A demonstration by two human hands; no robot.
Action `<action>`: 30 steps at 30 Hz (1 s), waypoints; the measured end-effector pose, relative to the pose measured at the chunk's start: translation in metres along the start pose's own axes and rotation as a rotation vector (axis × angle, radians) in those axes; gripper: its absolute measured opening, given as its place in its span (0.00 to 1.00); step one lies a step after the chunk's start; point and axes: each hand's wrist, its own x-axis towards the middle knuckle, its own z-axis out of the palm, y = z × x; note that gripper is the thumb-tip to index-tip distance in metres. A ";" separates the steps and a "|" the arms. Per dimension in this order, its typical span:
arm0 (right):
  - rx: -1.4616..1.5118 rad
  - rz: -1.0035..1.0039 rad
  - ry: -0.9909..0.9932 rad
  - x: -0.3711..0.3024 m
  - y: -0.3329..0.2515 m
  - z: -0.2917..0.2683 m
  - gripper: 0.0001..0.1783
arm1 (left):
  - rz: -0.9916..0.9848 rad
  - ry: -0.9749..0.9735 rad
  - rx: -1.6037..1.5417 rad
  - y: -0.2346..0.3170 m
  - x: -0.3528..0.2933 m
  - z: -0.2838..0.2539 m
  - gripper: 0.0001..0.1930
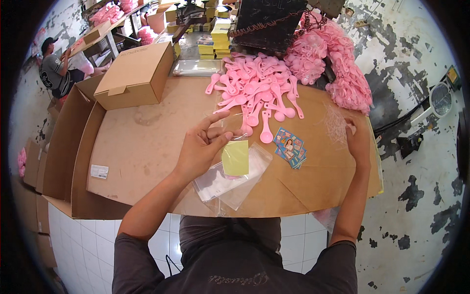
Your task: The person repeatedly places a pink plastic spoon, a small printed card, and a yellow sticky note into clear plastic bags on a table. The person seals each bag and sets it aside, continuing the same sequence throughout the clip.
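Cardboard worktop (147, 147) bears two boxes, one spoon heap (257, 88), two hands.

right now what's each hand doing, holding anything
left hand: fingers pinched on a clear plastic bag with a yellow card
right hand: fingers on a clear bag stack, grip unclear

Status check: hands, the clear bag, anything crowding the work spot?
Left hand pinching clear bag with yellow card inside. Right hand on the stack of clear bags. Pink spoons piled close behind; picture cards beside the bag.
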 end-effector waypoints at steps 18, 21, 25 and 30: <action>1.297 -0.097 -0.803 -0.016 -0.215 0.088 0.13 | -0.005 -0.009 -0.084 -0.011 0.001 -0.002 0.22; 1.352 -0.065 -0.724 -0.020 -0.204 0.099 0.12 | -0.109 -0.031 -0.088 -0.011 0.002 0.000 0.19; 1.309 0.008 -0.640 -0.027 -0.200 0.107 0.09 | -0.209 -0.014 -0.035 -0.017 0.001 0.000 0.14; 1.390 0.067 -0.640 -0.030 -0.195 0.109 0.08 | -0.195 0.010 -0.037 -0.023 0.000 -0.002 0.12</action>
